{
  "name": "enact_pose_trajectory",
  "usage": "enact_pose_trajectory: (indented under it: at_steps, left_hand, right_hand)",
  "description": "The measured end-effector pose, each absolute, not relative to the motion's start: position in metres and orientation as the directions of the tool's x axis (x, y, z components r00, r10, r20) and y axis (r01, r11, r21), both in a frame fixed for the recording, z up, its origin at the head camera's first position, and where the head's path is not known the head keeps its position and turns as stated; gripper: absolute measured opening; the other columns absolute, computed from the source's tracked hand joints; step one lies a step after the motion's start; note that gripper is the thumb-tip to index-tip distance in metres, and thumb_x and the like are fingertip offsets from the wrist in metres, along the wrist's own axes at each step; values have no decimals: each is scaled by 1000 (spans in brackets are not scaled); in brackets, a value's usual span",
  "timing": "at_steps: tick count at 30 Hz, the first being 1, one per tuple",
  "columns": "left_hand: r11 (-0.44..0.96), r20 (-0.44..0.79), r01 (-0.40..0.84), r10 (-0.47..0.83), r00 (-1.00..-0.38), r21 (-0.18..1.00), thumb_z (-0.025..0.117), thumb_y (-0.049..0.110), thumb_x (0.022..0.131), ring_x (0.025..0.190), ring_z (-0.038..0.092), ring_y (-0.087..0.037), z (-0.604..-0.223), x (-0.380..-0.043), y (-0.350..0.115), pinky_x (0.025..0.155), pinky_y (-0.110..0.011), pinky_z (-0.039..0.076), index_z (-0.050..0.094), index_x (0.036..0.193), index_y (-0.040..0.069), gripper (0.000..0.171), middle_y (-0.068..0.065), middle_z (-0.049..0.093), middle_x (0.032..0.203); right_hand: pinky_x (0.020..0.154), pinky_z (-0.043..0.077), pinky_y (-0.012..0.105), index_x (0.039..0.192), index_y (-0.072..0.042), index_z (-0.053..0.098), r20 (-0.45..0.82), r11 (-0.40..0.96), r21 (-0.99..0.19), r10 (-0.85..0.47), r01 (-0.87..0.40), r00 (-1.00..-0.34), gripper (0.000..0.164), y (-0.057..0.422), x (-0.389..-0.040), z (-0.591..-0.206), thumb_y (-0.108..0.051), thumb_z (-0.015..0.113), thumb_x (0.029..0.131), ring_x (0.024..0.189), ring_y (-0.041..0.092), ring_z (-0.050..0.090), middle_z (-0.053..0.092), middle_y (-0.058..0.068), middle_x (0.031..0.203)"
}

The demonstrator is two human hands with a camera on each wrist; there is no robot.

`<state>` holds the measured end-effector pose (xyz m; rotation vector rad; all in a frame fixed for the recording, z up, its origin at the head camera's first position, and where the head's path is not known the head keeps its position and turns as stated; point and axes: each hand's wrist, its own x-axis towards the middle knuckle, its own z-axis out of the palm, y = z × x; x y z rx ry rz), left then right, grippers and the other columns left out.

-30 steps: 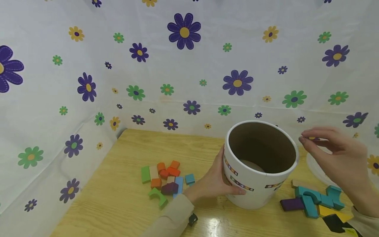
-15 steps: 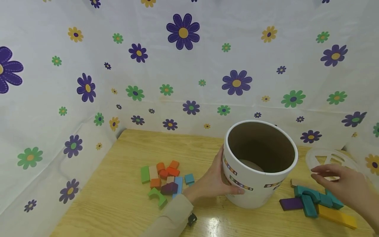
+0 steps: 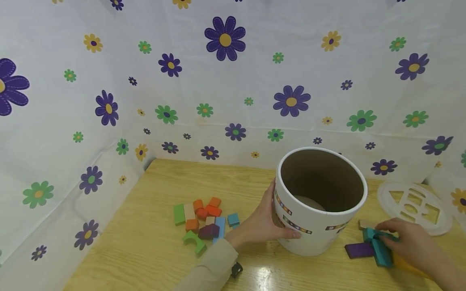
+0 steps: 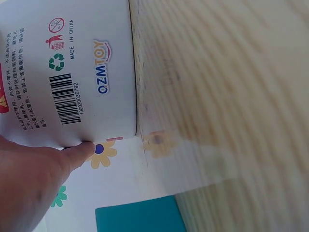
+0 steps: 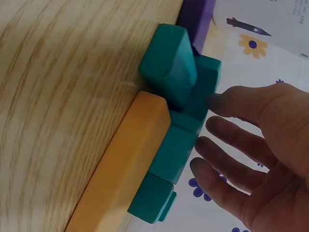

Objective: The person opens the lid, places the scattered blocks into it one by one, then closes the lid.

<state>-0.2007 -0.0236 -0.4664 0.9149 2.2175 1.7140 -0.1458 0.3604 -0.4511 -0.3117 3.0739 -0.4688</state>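
My left hand (image 3: 263, 220) grips the side of a white cardboard tub (image 3: 309, 238), which stands upright with its round mouth open upward. Its thumb lies along the tub's printed wall, and the far fingers are hidden. My right hand (image 3: 413, 242) reaches over a cluster of teal blocks on the right. In the right wrist view its thumb is right at the edge of a teal arch block (image 5: 205, 82), the other fingers spread alongside. Around it lie a teal block (image 5: 166, 53) tilted on the arch, a long yellow block (image 5: 120, 154) and a purple block (image 3: 359, 250).
A clear plastic lid (image 3: 435, 230) with shaped cutouts lies at the back right. Left of the tub is a loose group of orange, green, blue and wooden blocks, with a green arch (image 3: 196, 242) in front. A flowered cloth (image 3: 233, 81) hangs behind the table.
My right hand has come down from beside the tub's rim to the teal blocks, uncovering the plastic lid. The left hand and tub have stayed in place.
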Motion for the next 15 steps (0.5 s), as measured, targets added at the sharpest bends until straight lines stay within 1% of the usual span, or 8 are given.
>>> enact_pose_trajectory:
  at_steps: [3,6,10,15]
  left_hand:
    - [139,213,353,578,-788,925,94,36,72,152,25,-9,-468,-201,-24,127,-56,21,-8,160,48,135,21,14,165]
    - [143,211,352,578,-788,925,93,39,73,151,26,-10,-468,-201,-24,127,-57,22,-8,159,48,133,20,15,165]
    - [149,206,349,576,-791,925,92,43,73,151,27,-10,-468,-201,-25,127,-57,23,-8,159,48,132,20,15,165]
    - [161,201,350,575,-793,923,92,42,74,151,27,-11,-469,-200,-25,127,-58,23,-8,159,48,132,20,16,165]
  right_hand:
    - [73,60,52,96,-2,76,-14,941,-274,-209,-198,-978,13,359,-148,-453,-3,79,83,85,32,72,76,13,95]
    - [73,60,50,95,-2,76,-3,942,-258,-221,-213,-975,13,359,-149,-455,-1,79,82,83,30,72,76,11,93]
    - [75,60,51,96,-1,75,13,943,-246,-228,-224,-974,15,358,-150,-457,1,79,81,84,31,72,76,12,94]
    - [76,60,53,97,1,75,-9,949,-232,-219,-211,-976,19,357,-152,-458,2,79,79,86,34,72,76,14,94]
